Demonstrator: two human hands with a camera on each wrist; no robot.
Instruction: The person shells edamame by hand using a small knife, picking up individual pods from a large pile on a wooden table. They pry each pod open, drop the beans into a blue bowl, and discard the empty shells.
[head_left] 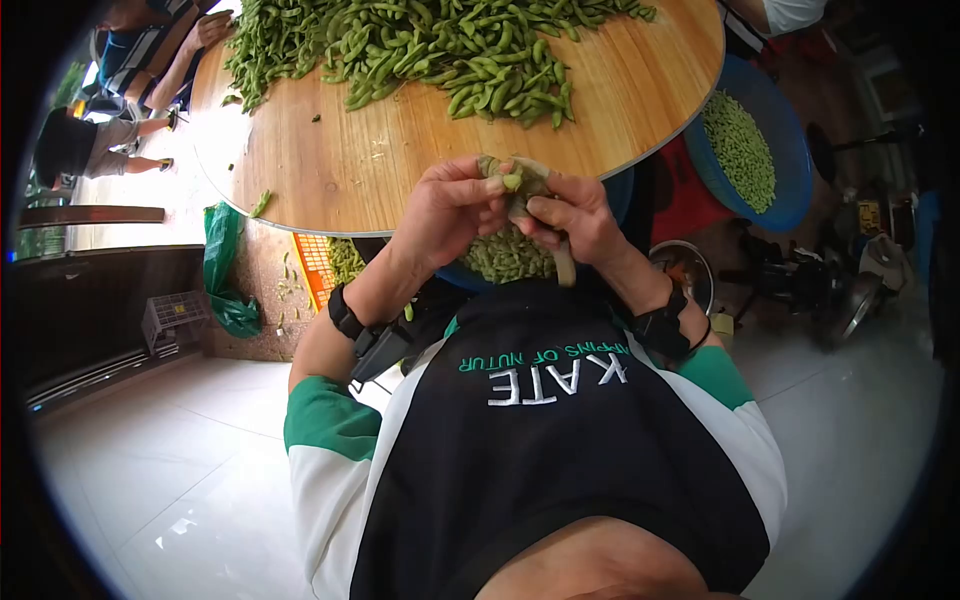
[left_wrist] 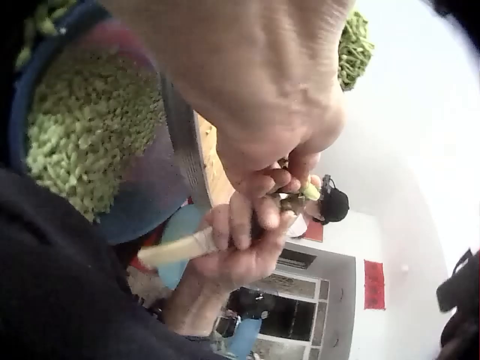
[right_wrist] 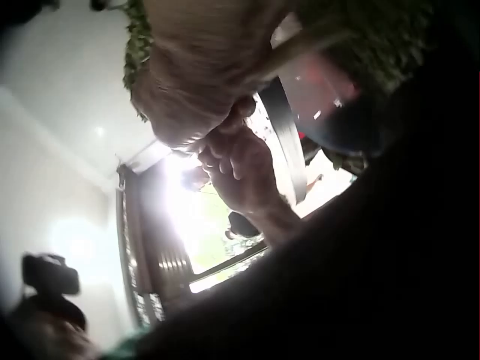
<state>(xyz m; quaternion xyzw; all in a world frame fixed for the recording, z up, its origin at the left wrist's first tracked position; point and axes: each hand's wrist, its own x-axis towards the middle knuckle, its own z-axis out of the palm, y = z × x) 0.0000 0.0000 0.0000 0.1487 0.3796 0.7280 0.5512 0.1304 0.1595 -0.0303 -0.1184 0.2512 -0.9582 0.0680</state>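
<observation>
Our left hand (head_left: 445, 208) pinches a green bean (head_left: 512, 182) beside our right hand (head_left: 585, 222), which grips a pale stick (head_left: 566, 266), above shelled beans (head_left: 508, 258).

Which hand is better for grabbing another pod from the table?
Probably the left hand: it pinches just a small green piece, while the right hand also grips a pale stick. Both are near the edamame pods.

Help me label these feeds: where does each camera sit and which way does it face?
Head: on the head, facing forward and down at left hand, right hand, arms, shirt, pods.
Left wrist: on that wrist, facing its own hand, large, plus a blue tub.
Right wrist: on that wrist, facing its own hand, with a bright opening beyond.
Shared: both wrist views show both hands.
</observation>
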